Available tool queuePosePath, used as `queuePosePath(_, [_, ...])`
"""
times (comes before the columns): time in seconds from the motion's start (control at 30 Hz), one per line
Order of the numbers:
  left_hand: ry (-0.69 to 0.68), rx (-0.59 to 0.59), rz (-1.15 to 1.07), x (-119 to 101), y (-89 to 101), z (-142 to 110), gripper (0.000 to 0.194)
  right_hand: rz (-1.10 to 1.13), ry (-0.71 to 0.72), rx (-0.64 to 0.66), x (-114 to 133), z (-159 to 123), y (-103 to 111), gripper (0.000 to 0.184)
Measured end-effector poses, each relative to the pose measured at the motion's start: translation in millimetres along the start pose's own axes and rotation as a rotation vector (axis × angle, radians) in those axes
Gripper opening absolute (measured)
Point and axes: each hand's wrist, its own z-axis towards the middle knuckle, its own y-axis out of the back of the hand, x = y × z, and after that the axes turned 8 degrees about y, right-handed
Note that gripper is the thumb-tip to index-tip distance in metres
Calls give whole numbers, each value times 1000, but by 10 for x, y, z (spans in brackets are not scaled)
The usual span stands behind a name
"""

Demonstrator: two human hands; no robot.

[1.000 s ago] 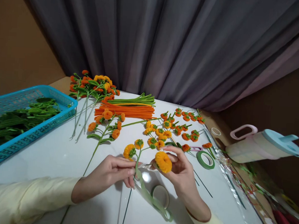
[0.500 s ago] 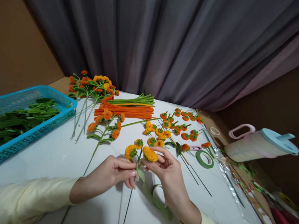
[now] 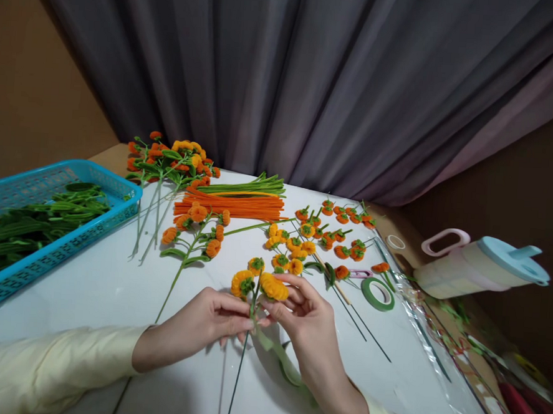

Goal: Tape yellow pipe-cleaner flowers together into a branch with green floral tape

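Observation:
My left hand [image 3: 208, 318] pinches the stem [image 3: 241, 367] of a handmade flower spray, thumb and fingertips closed round it just under the blooms. A yellow flower [image 3: 242, 284] stands on the left of that stem. My right hand [image 3: 309, 318] is closed on a second yellow flower [image 3: 274, 287], pressing it against the stem's right side; its own short stem is hidden by my fingers. Pale green floral tape [image 3: 281, 357] trails from the joint down behind my right wrist, where its roll is mostly covered.
A blue basket [image 3: 56, 250] of green leaves stands left. Orange and green pipe cleaners [image 3: 230, 203] lie at the back, beside finished sprays [image 3: 174, 157]. Loose flower heads [image 3: 342, 251], a green tape roll [image 3: 378, 294] and a tumbler [image 3: 476, 269] are on the right.
My right hand has moved left with the yellow flower, bringing it from apart to against the stem. My left hand keeps its grip almost in place. The tape now hangs partly behind the right hand.

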Motion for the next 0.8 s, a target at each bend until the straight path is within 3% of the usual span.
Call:
queuePosePath(0.2, [-27,-82,-51,1,-23,4,18,-48,38,105,21,-3,3,39])
queuePosePath(0.33, [-23,-99,-64,50,-31,14,20,-270,61,203,-17,-73,68,47])
queuePosePath(0.47, [-41,-91,-39,52,-40,6,21,-498,68,335,-75,-106,113,28])
queuePosePath(0.8, [-41,-85,-22,90,-54,-4,26,-570,175,509,101,-33,99,20])
